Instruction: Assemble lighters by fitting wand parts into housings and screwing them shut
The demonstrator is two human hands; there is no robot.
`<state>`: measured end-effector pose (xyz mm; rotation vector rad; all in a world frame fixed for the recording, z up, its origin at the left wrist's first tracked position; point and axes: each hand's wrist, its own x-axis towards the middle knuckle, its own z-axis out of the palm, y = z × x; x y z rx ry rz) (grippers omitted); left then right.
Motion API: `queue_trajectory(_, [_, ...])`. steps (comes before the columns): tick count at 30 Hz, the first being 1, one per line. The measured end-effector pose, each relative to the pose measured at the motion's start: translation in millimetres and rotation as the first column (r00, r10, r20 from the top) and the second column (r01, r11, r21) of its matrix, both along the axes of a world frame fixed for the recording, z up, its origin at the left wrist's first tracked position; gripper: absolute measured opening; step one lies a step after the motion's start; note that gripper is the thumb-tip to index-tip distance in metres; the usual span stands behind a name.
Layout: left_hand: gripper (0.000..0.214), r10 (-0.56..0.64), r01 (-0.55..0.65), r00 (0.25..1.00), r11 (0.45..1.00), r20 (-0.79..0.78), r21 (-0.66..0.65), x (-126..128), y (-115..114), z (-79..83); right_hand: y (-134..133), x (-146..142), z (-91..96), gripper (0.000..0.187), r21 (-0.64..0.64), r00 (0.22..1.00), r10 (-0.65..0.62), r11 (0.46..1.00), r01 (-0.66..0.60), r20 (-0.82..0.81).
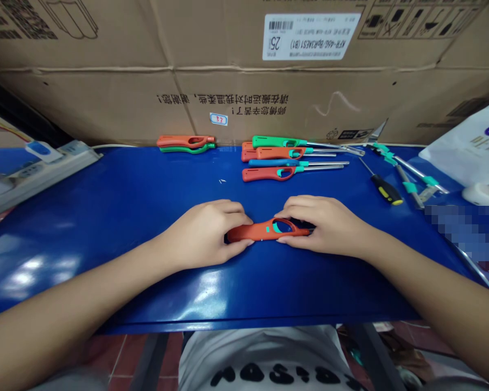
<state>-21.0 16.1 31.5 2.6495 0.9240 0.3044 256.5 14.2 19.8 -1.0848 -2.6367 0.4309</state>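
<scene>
An orange lighter casing (261,232) with a teal trigger lies level between my hands, low over the blue table. My left hand (212,231) grips its rounded handle end between thumb and fingers. At the other end, my right hand (321,222) pinches the casing around the trigger loop. Whether a metal tube extends from that end is hidden by my right fingers. Beyond my hands lie several long-necked lighters in a group, among them a red one (263,174), a blue one (271,162) and a green one (275,142).
Orange (179,141) and green (183,149) casings lie at the back left. A screwdriver (385,189), metal tubes with teal parts (415,172) and a white bag (468,144) are on the right. A power strip (44,168) sits left. A cardboard wall (118,103) closes the back.
</scene>
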Motion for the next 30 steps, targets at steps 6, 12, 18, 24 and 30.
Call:
queue_trajectory(6, [0.019,0.085,-0.084,0.995,0.996,-0.051,0.038,1.6,-1.9,0.6,-0.5,-0.6,-1.3,0.028,-0.051,1.0,-0.012,0.999,0.011,-0.011])
queue_trajectory(12, [0.017,0.16,-0.157,0.984,0.987,-0.077,0.034,6.1,-6.5,0.5,-3.7,-1.8,-1.2,0.026,-0.066,0.999,-0.039,0.997,0.037,-0.031])
queue_trajectory(18, [0.018,0.165,-0.165,0.986,0.986,-0.028,-0.028,7.8,-7.9,2.6,-4.7,-4.2,-1.0,0.027,-0.054,0.998,-0.053,0.997,0.052,-0.028])
queue_trajectory(24, [0.018,0.161,-0.156,0.986,0.984,0.05,-0.087,7.0,-7.3,1.8,-3.8,-3.7,-1.7,0.026,-0.075,0.997,-0.056,0.996,0.052,-0.054])
queue_trajectory(30, [0.018,0.163,-0.152,0.983,0.981,0.088,-0.122,6.3,-7.5,-0.1,-3.7,-2.1,-1.9,0.026,-0.093,0.996,-0.062,0.994,0.056,-0.069])
